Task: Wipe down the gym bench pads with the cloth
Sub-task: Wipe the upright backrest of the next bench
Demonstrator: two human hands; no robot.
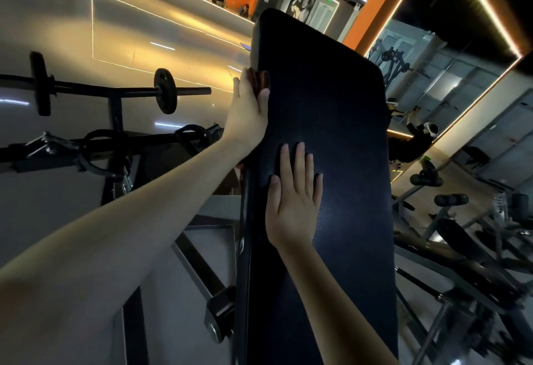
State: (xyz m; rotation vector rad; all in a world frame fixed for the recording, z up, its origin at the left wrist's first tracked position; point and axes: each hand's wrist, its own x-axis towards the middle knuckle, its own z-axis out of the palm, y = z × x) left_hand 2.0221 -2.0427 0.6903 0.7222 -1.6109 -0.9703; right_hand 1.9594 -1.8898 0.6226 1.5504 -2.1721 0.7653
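Note:
The long black bench pad (331, 139) runs up the middle of the view, tilted away from me. My left hand (248, 108) lies against the pad's left edge with straight fingers. It presses a reddish-brown cloth (261, 79) to the edge, and the cloth shows just past my thumb. My right hand (294, 194) rests flat on the pad's top surface, lower down, with its fingers spread and nothing in it.
A barbell with small plates (165, 90) rests on a dark rack (115, 145) to the left of the bench. The bench's metal frame (219, 318) sits below left. Exercise machines (450, 220) stand on the right before a wall mirror (450, 82). People sit far back.

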